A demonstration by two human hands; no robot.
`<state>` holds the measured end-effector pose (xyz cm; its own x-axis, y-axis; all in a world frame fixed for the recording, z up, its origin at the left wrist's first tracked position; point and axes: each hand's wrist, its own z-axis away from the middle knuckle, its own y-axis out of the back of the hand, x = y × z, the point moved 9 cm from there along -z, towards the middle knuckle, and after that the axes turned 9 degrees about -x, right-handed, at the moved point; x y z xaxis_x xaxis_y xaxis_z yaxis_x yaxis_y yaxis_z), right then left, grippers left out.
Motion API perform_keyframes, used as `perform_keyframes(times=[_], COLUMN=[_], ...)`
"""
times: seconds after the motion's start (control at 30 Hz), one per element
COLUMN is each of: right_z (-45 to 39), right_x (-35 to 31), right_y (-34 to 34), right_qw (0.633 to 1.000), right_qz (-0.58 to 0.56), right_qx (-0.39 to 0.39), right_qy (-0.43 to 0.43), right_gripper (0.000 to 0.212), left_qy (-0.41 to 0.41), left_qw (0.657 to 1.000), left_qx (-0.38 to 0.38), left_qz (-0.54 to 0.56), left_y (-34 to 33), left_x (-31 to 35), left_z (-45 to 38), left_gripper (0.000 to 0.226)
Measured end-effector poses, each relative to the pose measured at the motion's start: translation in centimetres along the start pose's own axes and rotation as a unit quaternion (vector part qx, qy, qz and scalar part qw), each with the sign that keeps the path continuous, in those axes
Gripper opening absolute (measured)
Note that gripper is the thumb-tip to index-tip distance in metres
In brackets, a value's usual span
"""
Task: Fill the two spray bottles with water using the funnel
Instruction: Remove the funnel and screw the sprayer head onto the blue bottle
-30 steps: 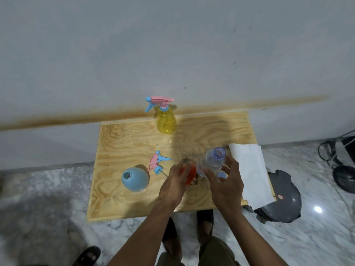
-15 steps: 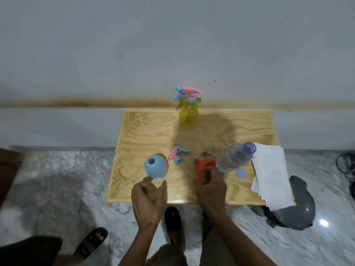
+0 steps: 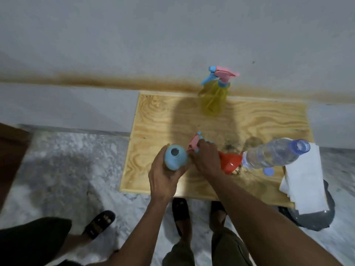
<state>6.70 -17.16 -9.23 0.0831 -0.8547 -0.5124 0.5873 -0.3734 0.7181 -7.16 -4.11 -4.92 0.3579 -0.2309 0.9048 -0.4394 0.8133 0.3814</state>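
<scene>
The desk (image 3: 249,120) fills the right centre of the frame, with the capped yellow spray bottle (image 3: 213,98) upright at its far edge. The uncapped water bottle (image 3: 272,155) stands right of the red funnel (image 3: 230,163). The left hand (image 3: 165,177) wraps its grip closed around the open blue spray bottle (image 3: 175,157) at centre. The right hand (image 3: 206,157) rests its curled grip on the loose pink sprayer head (image 3: 194,144); whether it pinches it is unclear. Likely best: steady the blue bottle upright and seat the funnel before pouring.

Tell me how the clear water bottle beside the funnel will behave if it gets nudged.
The clear water bottle stands uncapped and tall for its base, so it probably tips easily and would spill toward the white paper. Its thin plastic likely dents under a squeeze. The orange funnel sits close against its base, so moving the funnel may knock it.
</scene>
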Motion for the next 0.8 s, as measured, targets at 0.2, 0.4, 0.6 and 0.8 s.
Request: perform_keyframes(times=[0.2, 0.4, 0.6, 0.8], right_z=[0.5, 3.6, 9.0, 14.4], right_x=[0.4, -1.2, -4.9, -9.6], right_y=[0.9, 6.3, 14.3, 22.9], right_qw=[0.997, 0.970, 0.873, 0.781], right_qz=[-0.066, -0.215, -0.467, -0.564], right_qx=[0.033, 0.105, 0.116, 0.162], right_qy=[-0.032, -0.036, 0.075, 0.216], right_gripper=[0.023, 0.039, 0.010, 0.020], left_qy=[0.004, -0.004, -0.054, -0.100], left_qw=[1.000, 1.000, 0.998, 0.994], left_qx=[-0.021, -0.027, -0.031, -0.025], left_qz=[0.008, 0.006, 0.005, -0.031], left_y=[0.1, 0.9, 2.6, 2.8], left_x=[0.1, 1.7, 5.2, 9.4], left_z=[-0.5, -0.7, 0.3, 2.0], left_gripper=[0.068, 0.065, 0.072, 0.080])
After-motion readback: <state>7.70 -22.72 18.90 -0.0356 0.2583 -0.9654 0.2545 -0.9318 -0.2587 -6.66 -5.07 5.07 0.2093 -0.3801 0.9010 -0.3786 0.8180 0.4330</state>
